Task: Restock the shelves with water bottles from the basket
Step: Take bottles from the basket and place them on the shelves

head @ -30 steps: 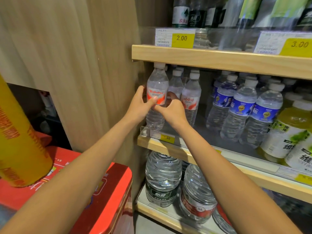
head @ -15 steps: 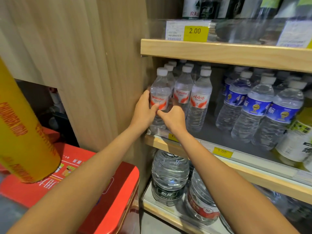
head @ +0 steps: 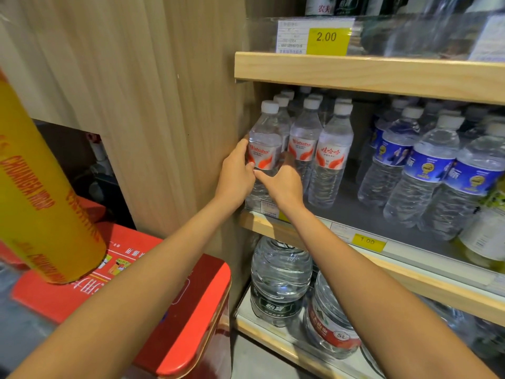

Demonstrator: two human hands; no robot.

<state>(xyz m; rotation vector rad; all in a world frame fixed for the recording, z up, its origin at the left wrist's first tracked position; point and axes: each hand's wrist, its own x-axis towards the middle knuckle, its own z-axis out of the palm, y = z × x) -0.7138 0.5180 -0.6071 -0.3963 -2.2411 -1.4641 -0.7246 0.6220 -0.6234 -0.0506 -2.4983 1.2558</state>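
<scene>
Head camera: left hand [head: 236, 172] and right hand [head: 284, 184] both grip a clear plastic red-labelled water bottle [head: 264, 140], upright at the front left corner of the pale wooden middle shelf [head: 262, 225], beside matching bottles [head: 332, 160].

place: retail shop, drinks aisle | evidence: wooden shelves [head: 369, 75] stocked with rows of bottled water [head: 330, 157] | yellow price tags [head: 326, 39] reading 2.00 and 1.00 on clear shelf-edge strips | large 5L water jugs [head: 281, 280] on the shelf below

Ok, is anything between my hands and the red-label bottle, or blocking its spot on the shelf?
Nothing visible. Left hand and right hand both grip the bottle, standing on the shelf at its row's front.
</scene>
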